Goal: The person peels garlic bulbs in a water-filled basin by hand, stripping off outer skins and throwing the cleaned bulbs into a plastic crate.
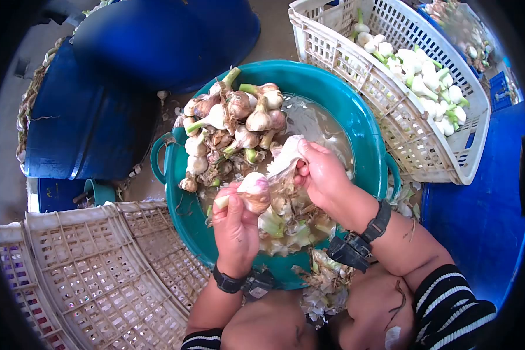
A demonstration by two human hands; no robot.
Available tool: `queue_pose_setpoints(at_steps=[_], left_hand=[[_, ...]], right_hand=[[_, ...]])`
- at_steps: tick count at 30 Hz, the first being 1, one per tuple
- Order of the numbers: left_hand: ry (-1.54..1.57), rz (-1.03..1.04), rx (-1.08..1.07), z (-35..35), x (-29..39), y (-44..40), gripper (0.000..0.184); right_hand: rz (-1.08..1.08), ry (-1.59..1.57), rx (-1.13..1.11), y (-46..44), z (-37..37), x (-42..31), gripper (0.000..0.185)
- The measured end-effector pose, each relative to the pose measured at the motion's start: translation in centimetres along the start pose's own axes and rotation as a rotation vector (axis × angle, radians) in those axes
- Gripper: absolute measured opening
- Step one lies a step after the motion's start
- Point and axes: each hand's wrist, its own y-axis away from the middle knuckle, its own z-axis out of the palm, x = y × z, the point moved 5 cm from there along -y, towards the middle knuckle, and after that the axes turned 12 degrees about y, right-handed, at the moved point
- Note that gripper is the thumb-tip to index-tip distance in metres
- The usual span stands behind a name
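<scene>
The left hand (237,232) grips 1 garlic bulb (255,192), the right hand (325,174) pinches loose skin (286,157): peeling, I think; next should need removing the remaining skin.

This looks like a produce-processing workshop: a round teal plastic tub (364,122) holds brown-skinned garlic bulbs (239,108), a white latticed plastic crate (339,59) holds white garlic bulbs (427,74), and large blue plastic containers (81,116) stand nearby

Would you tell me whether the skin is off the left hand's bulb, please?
Only partly off: brownish skin covers the lower part of the bulb in the left hand; above, it shows whitish-purple.
</scene>
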Motion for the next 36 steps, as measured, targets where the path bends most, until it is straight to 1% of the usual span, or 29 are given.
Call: queue_pose_setpoints(at_steps=[2,4,5,6,7,8,9,10,11,13,14,15,17,18,19,20,21,22,23,24,25,26,27,28,29,30,32,34,36], left_hand=[[0.001,0.023,0.006,0.4,0.3,0.2,0.009],[-0.001,0.044,0.008,0.6,0.7,0.1,0.007],[-0.105,0.090,0.017,0.3,1.3,-0.1,0.009],[-0.208,0.135,0.029,0.0,1.8,-0.3,0.013],[-0.211,0.134,0.029,-0.3,1.8,-0.3,0.013],[-0.180,0.100,0.050,-0.7,1.5,-0.3,0.015],[-0.147,0.065,0.072,-1.0,1.2,-0.3,0.017],[-0.216,0.084,0.082,-1.4,1.1,-0.2,0.020],[-0.214,0.078,0.081,-1.3,0.9,-0.2,0.020],[-0.522,0.285,-0.108,0.2,1.6,-0.2,0.026],[-0.588,0.293,-0.200,0.5,1.9,-0.3,0.029],[-0.589,0.293,-0.200,0.4,2.2,-0.5,0.029],[-0.854,0.403,-0.384,1.1,2.5,-0.2,0.029],[-0.886,0.423,-0.385,1.0,2.5,0.0,0.027],[-0.886,0.420,-0.384,0.6,2.2,0.1,0.027],[-0.615,0.290,-0.304,-0.6,1.7,0.0,0.023],[-0.345,0.161,-0.222,-1.5,1.2,0.0,0.021],[-0.228,0.059,-0.102,-1.9,0.8,0.2,0.020],[-0.229,0.063,-0.101,-1.4,1.2,0.3,0.020],[-0.148,-0.009,-0.052,-0.9,1.4,0.2,0.013],[-0.066,-0.082,-0.002,-0.8,1.3,0.0,0.006],[-0.066,-0.070,-0.014,-1.0,1.3,-0.3,0.007],[-0.066,-0.070,-0.012,-1.4,1.0,-0.3,0.007],[-0.094,-0.048,0.003,-1.7,0.8,-0.4,0.014],[-0.122,-0.028,0.016,-2.0,0.5,-0.5,0.021],[-0.120,-0.034,0.015,-2.1,0.2,-0.4,0.021],[-0.233,-0.007,-0.073,-1.8,0.1,-0.2,0.013],[-0.286,0.019,-0.067,-1.0,0.4,0.1,0.016],[-0.338,0.050,-0.055,-1.0,0.5,0.2,0.020]], right_hand=[[-0.014,-0.020,0.024,-0.3,0.1,-0.6,0.021],[0.005,0.178,-0.100,-0.6,1.1,-1.0,0.025],[0.001,0.175,-0.102,-0.8,1.1,-0.6,0.025],[-0.233,0.493,-0.025,-1.2,0.7,-0.8,0.029],[-0.466,0.808,0.058,-0.8,0.8,-1.0,0.034],[-0.652,0.871,-0.035,0.9,2.1,-1.3,0.036],[-0.648,0.871,-0.032,2.1,2.7,-1.4,0.036],[-0.661,1.072,-0.115,3.5,4.2,-1.7,0.035],[-0.667,1.272,-0.200,4.3,5.2,-1.6,0.035],[-0.669,1.289,-0.186,4.1,5.3,-2.1,0.034],[-0.676,1.305,-0.179,3.9,5.4,-2.3,0.034],[-0.677,1.304,-0.179,3.8,5.3,-2.0,0.034],[-0.793,1.401,-0.169,3.2,4.9,-0.8,0.032],[-0.792,1.402,-0.169,2.3,4.4,-0.2,0.032],[-0.933,1.499,-0.152,1.5,4.1,0.3,0.031],[-1.075,1.592,-0.134,0.8,3.7,0.8,0.031],[-1.073,1.591,-0.135,-0.5,2.5,1.0,0.031],[-0.732,1.390,-0.132,-2.8,0.1,1.3,0.032],[-0.405,1.172,-0.129,-3.8,-1.2,1.7,0.032],[-0.408,1.170,-0.134,-3.7,-1.4,1.7,0.032],[-0.436,1.250,-0.168,-2.7,-0.9,1.1,0.034],[-0.462,1.331,-0.201,-1.6,-0.4,0.7,0.035],[-0.535,1.269,-0.228,-0.3,0.8,0.8,0.037],[-0.607,1.206,-0.250,1.1,2.2,0.9,0.039],[-0.604,1.207,-0.244,2.2,3.3,0.9,0.039],[-0.608,1.189,-0.234,3.4,4.4,0.7,0.037],[-0.612,1.168,-0.221,3.9,5.1,0.5,0.035],[-0.619,1.249,-0.225,3.6,5.4,0.7,0.029],[-0.614,1.231,-0.237,3.4,5.2,0.8,0.026]])
